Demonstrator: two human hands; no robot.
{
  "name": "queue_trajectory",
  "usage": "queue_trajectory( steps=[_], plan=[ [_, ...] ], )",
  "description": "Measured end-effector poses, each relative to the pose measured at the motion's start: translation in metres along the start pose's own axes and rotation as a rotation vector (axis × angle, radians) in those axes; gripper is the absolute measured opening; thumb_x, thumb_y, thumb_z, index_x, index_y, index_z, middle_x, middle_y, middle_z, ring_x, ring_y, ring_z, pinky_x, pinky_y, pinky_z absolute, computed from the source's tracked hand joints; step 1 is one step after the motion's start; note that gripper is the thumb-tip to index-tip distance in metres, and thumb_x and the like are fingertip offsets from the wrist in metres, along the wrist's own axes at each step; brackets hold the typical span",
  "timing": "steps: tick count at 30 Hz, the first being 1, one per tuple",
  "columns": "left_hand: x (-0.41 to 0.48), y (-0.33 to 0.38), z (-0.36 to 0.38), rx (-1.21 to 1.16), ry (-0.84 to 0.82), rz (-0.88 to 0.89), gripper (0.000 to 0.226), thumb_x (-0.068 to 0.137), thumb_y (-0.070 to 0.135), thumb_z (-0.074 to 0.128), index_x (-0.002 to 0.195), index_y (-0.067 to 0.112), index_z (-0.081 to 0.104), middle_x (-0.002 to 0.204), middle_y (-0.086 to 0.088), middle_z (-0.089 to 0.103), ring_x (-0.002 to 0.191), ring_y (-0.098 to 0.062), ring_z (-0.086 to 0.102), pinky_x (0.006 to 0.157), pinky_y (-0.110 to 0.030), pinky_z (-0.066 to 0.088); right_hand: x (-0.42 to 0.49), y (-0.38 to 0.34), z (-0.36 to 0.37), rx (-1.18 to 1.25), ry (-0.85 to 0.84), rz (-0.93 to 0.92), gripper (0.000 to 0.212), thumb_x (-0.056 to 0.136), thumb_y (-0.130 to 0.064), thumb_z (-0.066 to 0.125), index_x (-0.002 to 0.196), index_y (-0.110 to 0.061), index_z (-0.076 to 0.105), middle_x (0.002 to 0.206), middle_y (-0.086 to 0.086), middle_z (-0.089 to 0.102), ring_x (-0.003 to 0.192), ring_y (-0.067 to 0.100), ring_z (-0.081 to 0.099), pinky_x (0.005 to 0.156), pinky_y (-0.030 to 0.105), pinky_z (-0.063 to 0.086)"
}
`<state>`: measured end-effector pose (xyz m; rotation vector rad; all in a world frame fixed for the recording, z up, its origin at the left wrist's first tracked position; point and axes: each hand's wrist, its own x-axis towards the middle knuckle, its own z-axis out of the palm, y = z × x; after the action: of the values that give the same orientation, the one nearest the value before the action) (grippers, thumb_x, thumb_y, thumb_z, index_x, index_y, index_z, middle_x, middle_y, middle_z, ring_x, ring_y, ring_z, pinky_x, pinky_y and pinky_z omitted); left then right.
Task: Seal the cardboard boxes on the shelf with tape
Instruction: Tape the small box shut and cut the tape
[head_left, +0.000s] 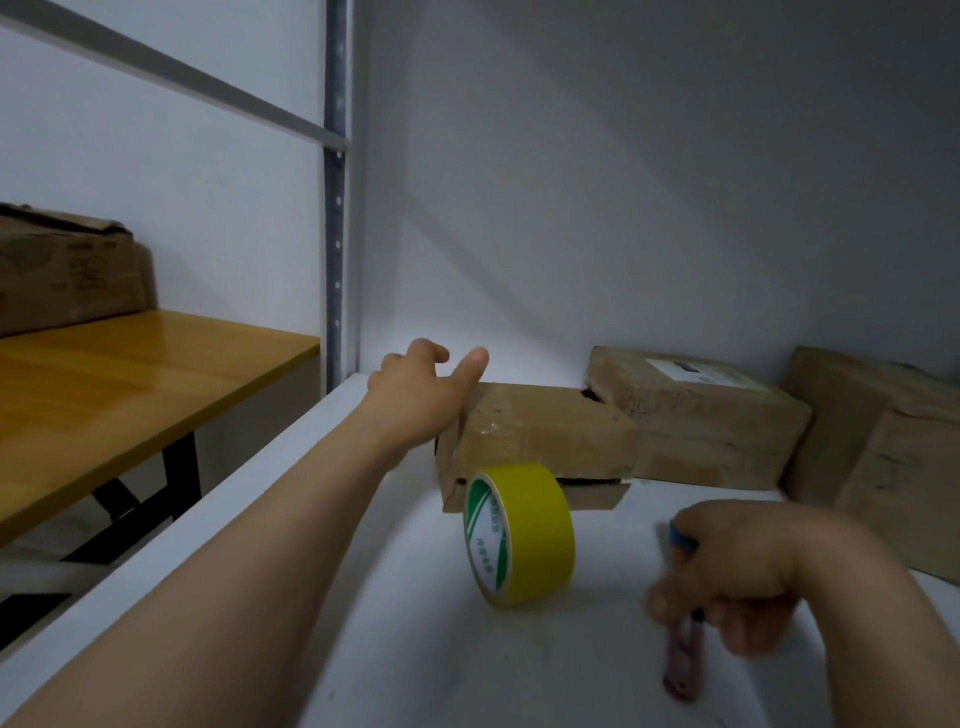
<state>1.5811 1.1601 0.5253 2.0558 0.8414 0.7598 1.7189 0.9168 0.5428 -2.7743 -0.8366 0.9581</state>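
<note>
A yellow tape roll (524, 535) stands on its edge on the white shelf (415, 649), just in front of a small cardboard box (545, 431) whose bottom flap hangs loose. My left hand (423, 387) rests on the box's top left corner, thumb and fingers spread. Low at the right, my right hand (737, 577) grips a blurred cutter-like tool with a blue end (681, 654), to the right of the roll.
A second cardboard box (701, 410) with a white label lies behind the small one, and a third box (883, 467) leans at the far right. Left of the shelf post (336, 208) a wooden table (104, 395) carries another box (67, 270).
</note>
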Motion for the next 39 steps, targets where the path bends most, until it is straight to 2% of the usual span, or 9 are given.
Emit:
queue_trajectory(
  steps=[5,10,16,20,24,28,32,35,39],
  plan=[
    [-0.015,0.016,-0.023,0.160,-0.104,0.299,0.021,0.095,0.040,0.063,0.115,0.038,0.067,0.125,0.010,0.053,0.112,-0.010,0.052,0.088,-0.028,0.042,0.004,-0.002,0.002,-0.050,0.028,-0.063,0.033,0.078,-0.011,0.082,0.095,-0.012,0.054,0.077,0.011,0.068,0.060,0.020,0.068,0.063,0.034,0.062],
    [-0.028,0.016,-0.018,0.338,-0.208,0.452,0.029,0.099,0.035,0.058,0.126,0.032,0.068,0.127,0.011,0.062,0.112,-0.005,0.054,0.086,-0.017,0.038,-0.002,-0.003,-0.004,-0.103,0.261,-0.238,0.015,0.088,-0.010,0.067,0.098,-0.020,0.061,0.091,0.004,0.068,0.076,0.016,0.069,0.069,0.029,0.060],
    [-0.020,0.000,-0.013,0.369,-0.245,0.507,0.031,0.102,0.026,0.053,0.131,0.028,0.065,0.131,0.010,0.058,0.119,-0.004,0.050,0.096,-0.014,0.033,-0.002,-0.018,0.002,0.492,0.476,-0.677,0.015,0.095,-0.009,0.060,0.094,-0.018,0.072,0.074,0.000,0.068,0.066,0.014,0.058,0.057,0.022,0.046],
    [-0.013,-0.009,-0.012,0.308,-0.272,0.540,0.032,0.101,0.021,0.056,0.132,0.026,0.065,0.133,0.009,0.058,0.120,-0.002,0.048,0.093,0.002,0.028,0.008,-0.043,0.011,0.490,0.696,-0.843,0.020,0.102,-0.017,0.051,0.108,-0.030,0.064,0.090,-0.003,0.071,0.080,0.012,0.062,0.073,0.032,0.048],
    [-0.011,-0.012,-0.008,0.219,-0.257,0.538,0.032,0.100,0.017,0.058,0.129,0.025,0.067,0.133,0.008,0.059,0.122,-0.006,0.052,0.102,-0.011,0.035,0.012,-0.069,0.018,0.460,0.680,-0.883,0.019,0.106,-0.018,0.039,0.116,-0.030,0.051,0.088,0.001,0.070,0.072,0.014,0.068,0.071,0.029,0.056],
    [-0.017,-0.009,-0.003,0.102,-0.205,0.426,0.025,0.099,0.016,0.059,0.118,0.025,0.071,0.121,0.010,0.063,0.114,-0.006,0.057,0.099,-0.021,0.045,0.020,-0.080,0.016,0.513,0.643,-0.868,0.023,0.106,-0.017,0.038,0.113,-0.035,0.051,0.086,0.006,0.066,0.065,0.012,0.060,0.065,0.029,0.052],
    [-0.025,0.008,-0.010,-0.015,0.038,0.111,0.021,0.096,0.037,0.062,0.091,0.017,0.064,0.089,-0.001,0.068,0.086,-0.020,0.066,0.079,-0.039,0.058,0.033,-0.073,0.013,0.397,0.714,-0.854,0.022,0.102,-0.025,0.051,0.120,-0.036,0.055,0.094,-0.007,0.064,0.075,0.004,0.058,0.070,0.022,0.047],
    [-0.036,0.018,-0.015,-0.059,-0.080,-0.094,0.043,0.092,0.055,0.060,0.098,0.013,0.060,0.089,-0.005,0.068,0.080,-0.022,0.069,0.069,-0.037,0.057,0.041,-0.074,0.013,0.237,0.791,-0.852,0.029,0.094,-0.036,0.065,0.122,-0.034,0.058,0.096,-0.017,0.066,0.089,0.000,0.061,0.077,0.024,0.049],
    [-0.045,0.018,0.003,-0.174,-0.197,-0.229,0.070,0.080,0.061,0.072,0.122,0.011,0.046,0.106,-0.003,0.062,0.094,-0.023,0.065,0.076,-0.039,0.053,0.047,-0.085,0.017,0.043,0.924,-0.742,0.036,0.091,-0.048,0.062,0.124,-0.035,0.056,0.107,-0.005,0.070,0.099,0.020,0.064,0.082,0.040,0.054]
  ],
)
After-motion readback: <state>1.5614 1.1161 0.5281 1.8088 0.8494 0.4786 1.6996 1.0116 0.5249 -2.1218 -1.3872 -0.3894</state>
